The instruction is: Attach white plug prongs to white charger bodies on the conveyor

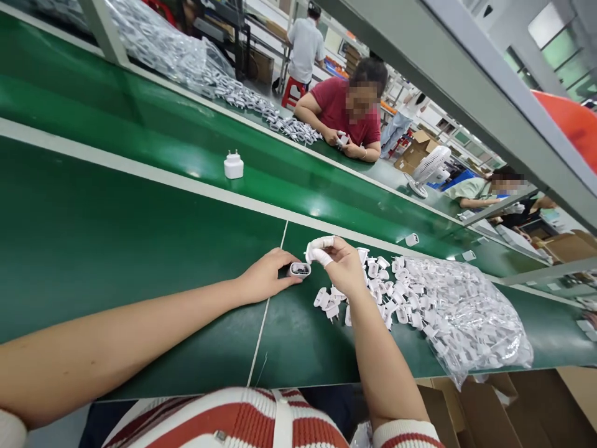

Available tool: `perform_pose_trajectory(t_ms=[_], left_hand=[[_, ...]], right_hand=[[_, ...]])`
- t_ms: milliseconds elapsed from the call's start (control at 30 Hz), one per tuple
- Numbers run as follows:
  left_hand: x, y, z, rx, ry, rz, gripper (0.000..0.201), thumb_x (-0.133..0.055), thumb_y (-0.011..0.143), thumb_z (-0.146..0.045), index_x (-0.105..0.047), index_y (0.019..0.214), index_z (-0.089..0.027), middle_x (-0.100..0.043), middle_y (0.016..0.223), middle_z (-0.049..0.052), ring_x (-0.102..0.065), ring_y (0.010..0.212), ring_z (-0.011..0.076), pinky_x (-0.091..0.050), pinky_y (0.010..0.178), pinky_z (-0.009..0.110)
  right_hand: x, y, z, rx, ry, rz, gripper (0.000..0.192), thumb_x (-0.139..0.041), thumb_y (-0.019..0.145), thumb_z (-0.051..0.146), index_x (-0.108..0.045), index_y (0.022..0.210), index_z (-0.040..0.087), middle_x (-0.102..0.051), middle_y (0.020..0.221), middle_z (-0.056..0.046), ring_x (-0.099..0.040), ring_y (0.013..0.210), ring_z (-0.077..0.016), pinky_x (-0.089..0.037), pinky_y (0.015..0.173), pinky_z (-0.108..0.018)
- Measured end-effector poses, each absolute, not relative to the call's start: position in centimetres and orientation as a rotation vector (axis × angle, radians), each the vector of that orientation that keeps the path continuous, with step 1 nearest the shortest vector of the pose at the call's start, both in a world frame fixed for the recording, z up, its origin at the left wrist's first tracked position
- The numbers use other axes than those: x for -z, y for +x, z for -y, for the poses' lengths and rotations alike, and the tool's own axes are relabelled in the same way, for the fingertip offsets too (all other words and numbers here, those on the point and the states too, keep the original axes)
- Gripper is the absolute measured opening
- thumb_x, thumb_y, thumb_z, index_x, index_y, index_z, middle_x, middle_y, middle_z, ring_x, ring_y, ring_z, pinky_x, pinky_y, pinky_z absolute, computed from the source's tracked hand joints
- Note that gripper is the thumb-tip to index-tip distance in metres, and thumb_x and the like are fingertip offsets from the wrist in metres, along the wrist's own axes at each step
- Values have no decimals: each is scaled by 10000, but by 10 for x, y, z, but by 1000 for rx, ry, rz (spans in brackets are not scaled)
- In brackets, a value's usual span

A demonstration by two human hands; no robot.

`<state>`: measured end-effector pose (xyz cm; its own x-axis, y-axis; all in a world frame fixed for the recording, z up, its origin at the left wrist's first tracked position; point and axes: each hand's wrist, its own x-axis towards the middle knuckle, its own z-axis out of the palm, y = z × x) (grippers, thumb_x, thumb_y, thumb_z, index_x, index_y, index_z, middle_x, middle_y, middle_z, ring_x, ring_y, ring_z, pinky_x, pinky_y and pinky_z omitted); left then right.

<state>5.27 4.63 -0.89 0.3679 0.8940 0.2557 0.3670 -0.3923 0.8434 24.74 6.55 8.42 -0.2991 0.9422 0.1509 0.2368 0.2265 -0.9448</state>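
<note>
My left hand (267, 275) rests on the green table, its thumb and fingers closed around a white charger housing (299, 270). The housing's open end faces up, and dark parts show inside it. Just right of it and slightly higher is my right hand (339, 261), with white covers on the thumb and forefinger. These two pinch a small white plug cap (308, 252), mostly hidden by the fingertips. Loose white plug caps (331, 303) lie scattered under and beside my right forearm.
A clear plastic bag (480, 317) full of white caps lies at the right. On the green conveyor belt (177, 146) stands a white charger (234, 165) with two pins. Across the belt, a person in a red shirt (345, 106) handles a white part. A metal frame beam (448, 93) slants overhead.
</note>
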Motion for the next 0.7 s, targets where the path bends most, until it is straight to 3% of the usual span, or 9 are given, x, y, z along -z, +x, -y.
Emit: perform_pose_trajectory(t_ms=[100, 267, 433, 600, 700], left_hand=[[10, 54, -51, -1025, 1920, -1068, 283, -682, 901, -437, -723, 1092, -232, -739, 1073, 76, -607, 1068, 295, -499, 950, 429], [10, 53, -55, -1050, 1888, -1082, 298, -682, 893, -458, -729, 1073, -225, -735, 1005, 69, -607, 1020, 290, -509, 894, 415], [10, 53, -55, -1032, 1887, -1090, 274, -673, 895, -469, -721, 1014, -227, -721, 982, 65, -598, 1006, 287, -492, 907, 418], [10, 53, -56, -1018, 1895, -1115, 295, -668, 898, -503, -710, 998, -229, -703, 956, 71, -597, 982, 294, -488, 896, 426], [11, 53, -56, -1009, 1904, -1124, 304, -658, 906, -519, -706, 1002, -234, -699, 948, 70, -595, 999, 298, -486, 918, 432]], right_hand=[[-89, 252, -64, -830, -1154, 1979, 350, -715, 845, 282, -659, 1188, 239, -692, 1208, -82, -678, 877, -168, -586, 840, -361], [-92, 257, -60, -664, -1164, 2264, 101, -673, 903, 222, -695, 1001, 230, -743, 979, -40, -692, 872, -187, -576, 819, -334], [-80, 254, -61, -285, -996, 2577, 254, -522, 947, 107, -718, 1056, 227, -741, 996, -79, -660, 959, -231, -546, 856, -370], [-65, 255, -62, -233, -933, 2482, 359, -501, 986, 124, -629, 1301, 240, -734, 1073, -86, -659, 1022, -227, -561, 902, -374], [-61, 256, -63, -229, -942, 2455, 360, -506, 975, 109, -627, 1290, 235, -718, 1059, -87, -651, 1024, -227, -568, 902, -372]])
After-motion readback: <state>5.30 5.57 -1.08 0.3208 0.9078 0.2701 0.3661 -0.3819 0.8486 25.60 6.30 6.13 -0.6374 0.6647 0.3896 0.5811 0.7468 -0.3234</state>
